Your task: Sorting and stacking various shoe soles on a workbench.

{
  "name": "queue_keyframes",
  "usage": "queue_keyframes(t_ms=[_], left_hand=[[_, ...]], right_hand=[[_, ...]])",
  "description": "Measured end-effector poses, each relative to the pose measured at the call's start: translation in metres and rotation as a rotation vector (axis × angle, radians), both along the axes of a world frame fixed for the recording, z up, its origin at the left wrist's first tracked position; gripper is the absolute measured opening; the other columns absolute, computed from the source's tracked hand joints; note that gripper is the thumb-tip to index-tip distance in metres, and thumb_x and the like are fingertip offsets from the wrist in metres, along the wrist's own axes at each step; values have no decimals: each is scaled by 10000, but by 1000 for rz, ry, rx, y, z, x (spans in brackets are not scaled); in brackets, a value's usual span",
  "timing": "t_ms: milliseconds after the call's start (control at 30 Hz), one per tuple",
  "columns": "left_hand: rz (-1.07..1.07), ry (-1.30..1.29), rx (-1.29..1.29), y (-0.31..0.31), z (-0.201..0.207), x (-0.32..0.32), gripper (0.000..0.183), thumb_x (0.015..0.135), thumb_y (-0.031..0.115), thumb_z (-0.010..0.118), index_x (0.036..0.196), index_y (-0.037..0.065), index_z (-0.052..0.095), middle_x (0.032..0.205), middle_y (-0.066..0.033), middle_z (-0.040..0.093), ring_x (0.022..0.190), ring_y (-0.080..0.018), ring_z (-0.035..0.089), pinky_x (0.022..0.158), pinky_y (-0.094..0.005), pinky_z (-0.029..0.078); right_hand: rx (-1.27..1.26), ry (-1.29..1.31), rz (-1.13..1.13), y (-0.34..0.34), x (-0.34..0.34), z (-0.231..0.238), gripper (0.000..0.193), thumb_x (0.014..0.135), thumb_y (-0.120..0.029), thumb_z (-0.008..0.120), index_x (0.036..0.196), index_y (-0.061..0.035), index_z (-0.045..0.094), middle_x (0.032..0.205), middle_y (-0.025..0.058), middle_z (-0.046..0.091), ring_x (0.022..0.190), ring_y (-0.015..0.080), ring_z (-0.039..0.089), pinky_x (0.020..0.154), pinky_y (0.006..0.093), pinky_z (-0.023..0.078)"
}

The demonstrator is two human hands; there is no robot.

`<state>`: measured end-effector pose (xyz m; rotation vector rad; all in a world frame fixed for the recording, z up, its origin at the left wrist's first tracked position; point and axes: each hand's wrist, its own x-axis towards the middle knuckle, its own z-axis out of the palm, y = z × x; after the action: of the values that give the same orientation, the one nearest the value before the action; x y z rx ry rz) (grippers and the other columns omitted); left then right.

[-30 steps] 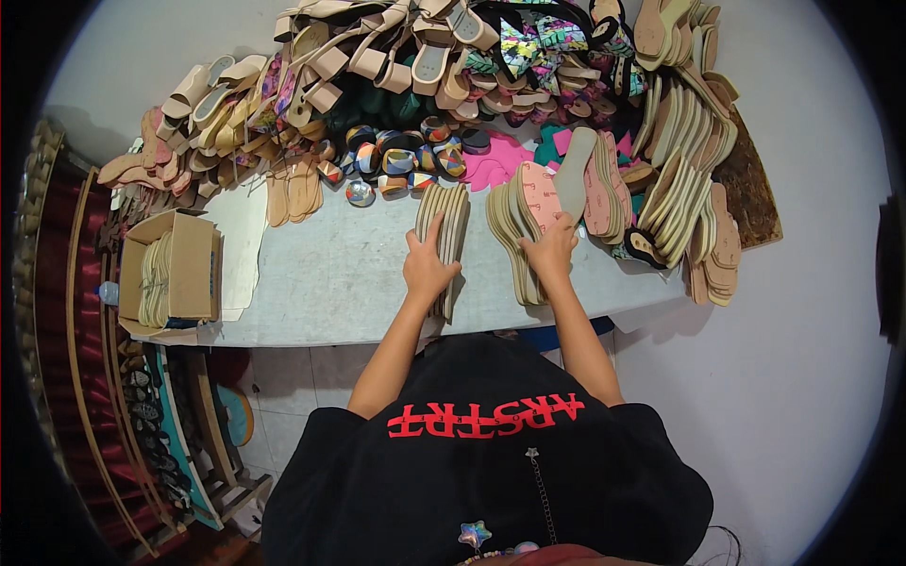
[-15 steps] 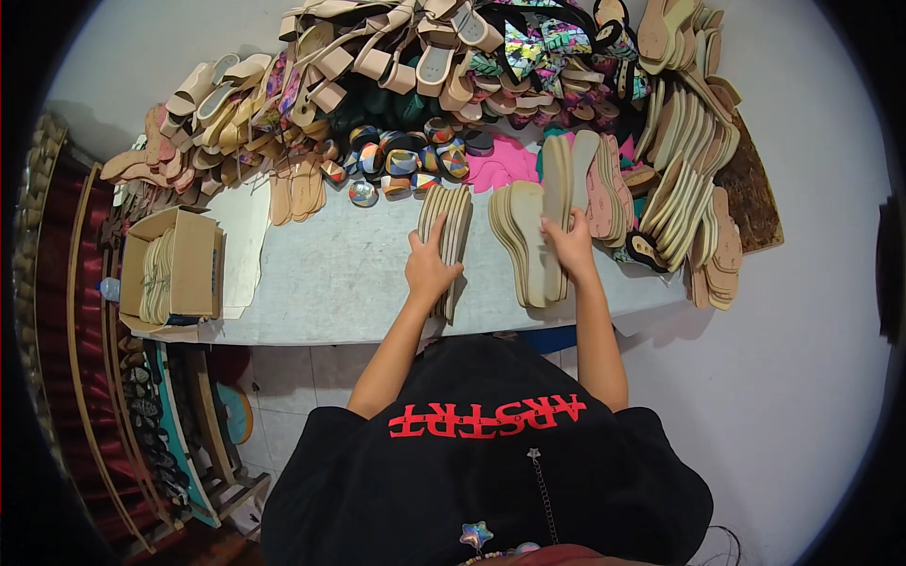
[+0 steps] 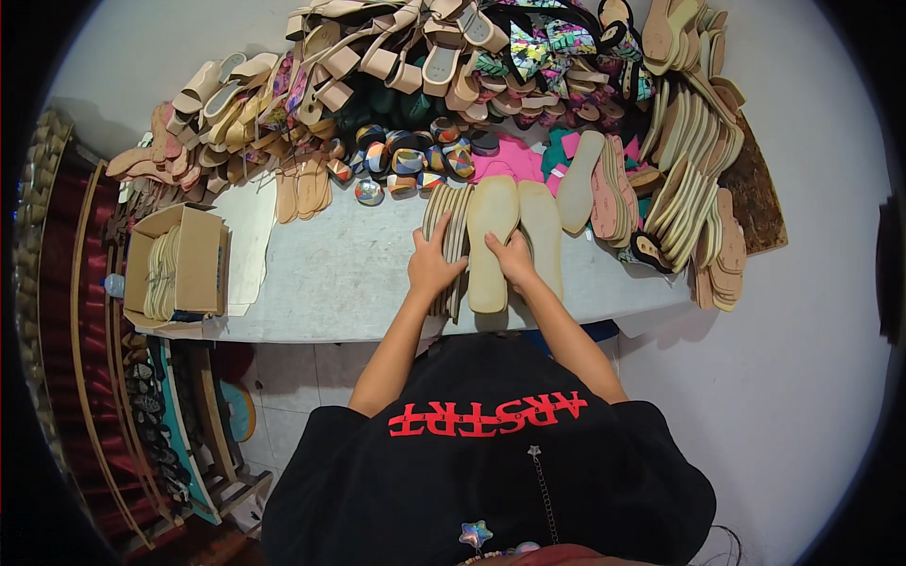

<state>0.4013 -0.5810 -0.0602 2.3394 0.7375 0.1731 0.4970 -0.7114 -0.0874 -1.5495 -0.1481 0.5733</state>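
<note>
Here's the right grip (image 3: 512, 259), closed on 1 cream shoe sole (image 3: 491, 226), thumb across its face, the sole just above the near edge of the surface (image 3: 311, 274). Over on the left, the left grip (image 3: 434, 267) is clasped around 1 stack of soles (image 3: 453, 212) set on edge, layers too tight to count surely. Just right of the cream sole sits 1 paler sole (image 3: 540, 217), partly behind the right grip; whether they touch, I can't tell.

Crowding that side: 1 pale sole (image 3: 578, 184) slanting beside 1 pink sole stack (image 3: 613, 193), then a heap of layered soles (image 3: 681, 217) near 1 wooden board (image 3: 760, 189). The far side is blocked by piled sandals (image 3: 387, 61), too jumbled to count, with multicoloured patterned pieces (image 3: 406, 160) and bright pink material (image 3: 510, 158) in front. Far left, 1 cardboard box (image 3: 203, 274) holds 1 bundle of soles (image 3: 162, 274), right beside white paper (image 3: 247, 245).
</note>
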Motion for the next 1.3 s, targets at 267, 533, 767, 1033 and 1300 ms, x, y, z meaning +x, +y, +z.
queue_keyframes(t_ms=[267,533,767,1033,1300], left_hand=[[-119,-70,-56,17,-8,2,854,605,253,700,1340,360,277,1048,-255,421,817,-447,553,741,-441,482],[-180,-239,-391,30,-34,0,700,730,258,645,1355,253,330,1117,-254,408,1106,-372,414,972,-387,320],[-147,-250,-389,16,-27,1,789,681,288,706,1363,218,316,1162,-253,380,1126,-373,367,959,-396,336],[-67,-305,-320,6,-30,0,810,665,250,705,1366,196,302,1100,-239,410,1061,-349,419,942,-391,345],[31,-277,-299,-9,-23,3,812,644,391,715,1344,246,330,1240,-260,340,1098,-394,397,917,-431,370]], right_hand=[[-105,155,145,14,3,-67,552,881,-428,470,1113,72,446,888,190,605,848,220,595,759,326,459],[-305,-135,43,27,8,-87,561,887,-388,452,1278,-24,279,816,128,581,551,160,562,402,288,459],[-215,-96,127,25,-1,-58,586,888,-364,452,1281,60,356,1037,228,552,934,272,554,836,335,417],[-220,-508,147,14,-9,-69,553,916,-322,393,1325,37,292,1140,252,494,1025,331,510,897,357,383],[-336,-237,209,9,-12,-50,488,902,-284,419,1280,19,367,1018,241,560,950,350,547,839,381,413]])
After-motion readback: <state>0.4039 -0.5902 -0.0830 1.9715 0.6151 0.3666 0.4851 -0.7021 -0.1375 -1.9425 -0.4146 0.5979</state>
